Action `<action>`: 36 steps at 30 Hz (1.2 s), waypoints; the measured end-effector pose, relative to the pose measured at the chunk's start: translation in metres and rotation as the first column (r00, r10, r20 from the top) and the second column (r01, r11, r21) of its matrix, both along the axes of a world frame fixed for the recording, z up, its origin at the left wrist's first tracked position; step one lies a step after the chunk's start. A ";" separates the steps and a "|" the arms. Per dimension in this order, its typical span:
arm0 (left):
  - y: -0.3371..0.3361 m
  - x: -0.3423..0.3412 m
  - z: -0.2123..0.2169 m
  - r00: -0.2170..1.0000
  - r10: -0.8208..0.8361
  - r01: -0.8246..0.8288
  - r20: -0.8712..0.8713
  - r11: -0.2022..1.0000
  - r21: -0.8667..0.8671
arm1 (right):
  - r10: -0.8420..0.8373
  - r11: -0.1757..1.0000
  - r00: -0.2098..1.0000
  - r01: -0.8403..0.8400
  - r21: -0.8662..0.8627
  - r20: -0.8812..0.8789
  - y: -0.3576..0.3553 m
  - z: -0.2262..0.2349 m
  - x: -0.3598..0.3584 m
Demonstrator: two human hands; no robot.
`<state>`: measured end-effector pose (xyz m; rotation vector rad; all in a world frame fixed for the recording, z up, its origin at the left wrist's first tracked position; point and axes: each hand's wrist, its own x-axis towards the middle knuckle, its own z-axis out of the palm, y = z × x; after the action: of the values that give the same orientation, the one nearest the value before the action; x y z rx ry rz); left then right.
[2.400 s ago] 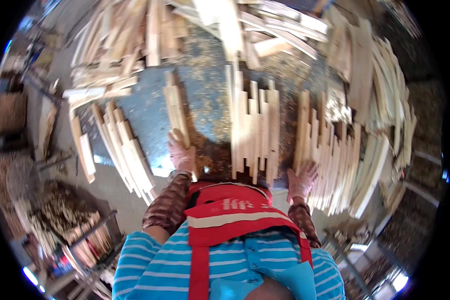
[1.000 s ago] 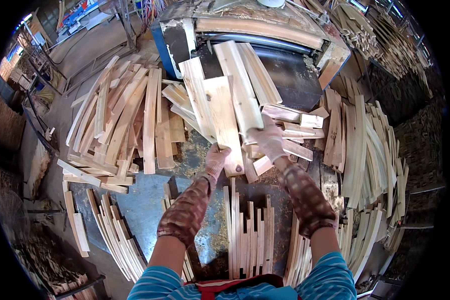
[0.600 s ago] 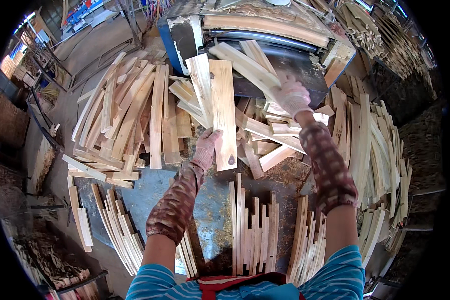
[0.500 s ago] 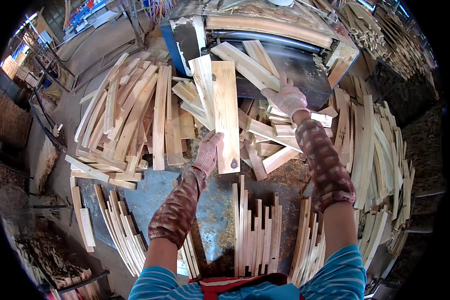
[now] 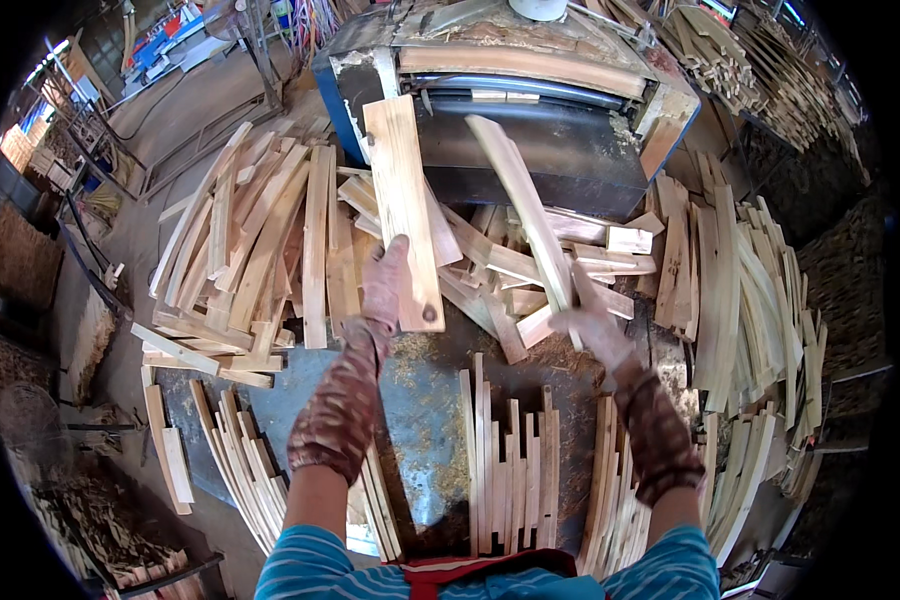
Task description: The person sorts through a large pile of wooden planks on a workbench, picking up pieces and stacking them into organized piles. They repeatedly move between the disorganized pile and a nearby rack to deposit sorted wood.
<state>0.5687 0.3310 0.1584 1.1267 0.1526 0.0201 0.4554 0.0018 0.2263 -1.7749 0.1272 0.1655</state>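
Note:
My gloved left hand (image 5: pixel 382 285) is closed on the lower left edge of a wide, pale wooden board (image 5: pixel 402 190), which has a dark knot near its bottom end. Part of another board (image 5: pixel 442 235) shows behind it; whether I hold that one too is unclear. Slightly blurred, my gloved right hand (image 5: pixel 602 328) closes round the near end of a narrow wooden board (image 5: pixel 518 195) that slants up and left toward the machine. Beneath both boards lies a jumbled heap of wooden pieces (image 5: pixel 505 265).
Ahead stands a planer-like machine (image 5: pixel 530 135) with a roller and dark bed, pale board ends showing in its opening. Boards pile up at left (image 5: pixel 260 220) and right (image 5: pixel 735 270). Rows of strips (image 5: pixel 510 470) lie close to me on a sawdust-strewn metal tabletop (image 5: pixel 320 390).
My right hand has come back from the machine bed toward me with the narrow board. My left hand has shifted left, tilting the wide board. The bed no longer has boards lying across it.

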 end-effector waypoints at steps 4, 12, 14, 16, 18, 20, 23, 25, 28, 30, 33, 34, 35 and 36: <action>-0.011 0.051 -0.032 0.992 -0.095 0.079 -0.086 0.983 -0.167 | 0.045 0.816 0.973 0.094 0.570 -0.225 -0.027 -0.055 -0.065; -0.016 0.031 -0.013 0.992 -0.107 0.113 -0.067 0.989 0.092 | -0.075 0.768 0.963 0.222 0.601 -0.259 -0.022 -0.077 -0.168; -0.001 0.000 0.001 0.990 -0.137 0.130 0.021 0.971 0.198 | -0.082 0.936 0.963 0.163 0.313 -0.256 -0.036 -0.089 -0.216; 0.008 -0.054 0.026 0.986 -0.152 0.167 -0.075 0.946 0.278 | -0.144 0.988 0.974 0.151 0.027 -0.177 -0.035 -0.083 -0.267; 0.007 -0.129 0.050 0.980 -0.186 0.197 -0.066 0.943 0.268 | -0.180 0.983 0.950 0.167 -0.071 -0.257 -0.030 -0.075 -0.330; 0.025 -0.186 0.027 0.990 -0.128 0.104 0.055 0.941 0.321 | -0.173 0.982 0.903 0.187 -0.004 -0.394 -0.024 -0.083 -0.383; 0.045 -0.289 -0.037 0.983 -0.182 0.175 -0.012 0.925 0.337 | -0.152 0.932 0.839 0.297 0.206 -0.522 -0.022 -0.145 -0.448; 0.031 -0.357 -0.056 0.983 -0.148 0.183 -0.108 0.822 0.539 | -0.110 0.908 0.783 0.330 0.259 -0.612 -0.018 -0.149 -0.451; -0.001 -0.428 -0.076 0.938 -0.200 0.341 -0.282 0.659 0.670 | -0.148 0.908 0.798 0.344 0.240 -0.584 -0.013 -0.164 -0.443; -0.019 -0.451 -0.091 0.964 -0.223 0.254 -0.145 0.604 0.756 | -0.194 0.863 0.808 0.410 0.294 -0.557 -0.006 -0.161 -0.428; -0.021 -0.449 -0.097 0.953 -0.208 0.301 -0.220 0.567 0.767 | -0.229 0.899 0.776 0.400 0.178 -0.588 0.005 -0.161 -0.419; -0.021 -0.441 -0.096 0.937 -0.175 0.343 -0.303 0.634 0.693 | -0.241 0.920 0.759 0.377 0.106 -0.604 0.009 -0.164 -0.415; -0.019 -0.434 -0.094 0.919 -0.171 0.378 -0.356 0.639 0.669 | -0.205 0.960 0.800 0.276 0.042 -0.564 0.020 -0.162 -0.426; -0.014 -0.430 -0.092 0.896 -0.168 0.415 -0.411 0.648 0.639 | -0.167 0.984 0.837 0.175 -0.035 -0.522 0.029 -0.162 -0.436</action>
<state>0.1388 0.3165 0.0661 1.9417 0.2576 -0.4434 0.0195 0.0309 0.0644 -1.6540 0.6776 0.5195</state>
